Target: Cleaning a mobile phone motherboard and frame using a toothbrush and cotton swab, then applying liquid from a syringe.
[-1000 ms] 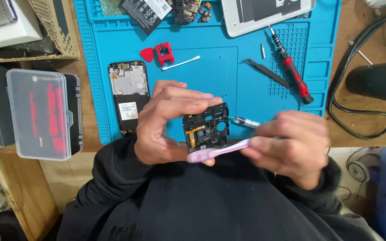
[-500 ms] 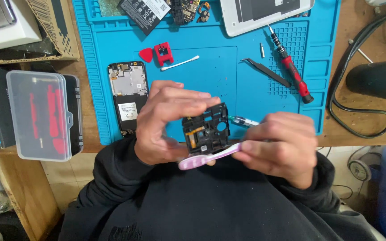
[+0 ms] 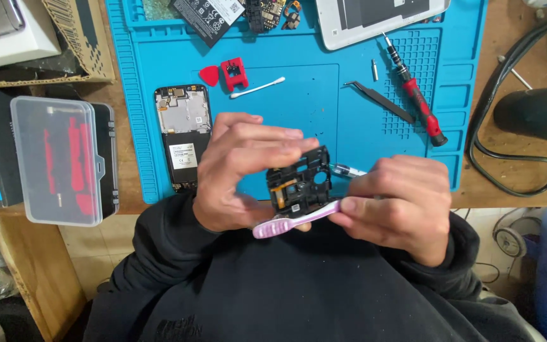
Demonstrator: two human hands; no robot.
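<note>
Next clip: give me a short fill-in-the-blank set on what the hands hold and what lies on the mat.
1. The left hand holds a black phone frame, and the right hand holds a pink ____ against it.
2. The work mat is coloured ____.
3. The screwdriver on the mat has a ____ handle.
4. The cotton swab lies right of a red ____ pick.

Missing words: toothbrush; blue; red; triangular

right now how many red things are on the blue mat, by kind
guitar-pick shaped opening pick: 1
small clamp tool: 1
screwdriver with red grip: 1
total: 3
The hands hold only a black phone frame and a pink toothbrush, neither red.
</note>
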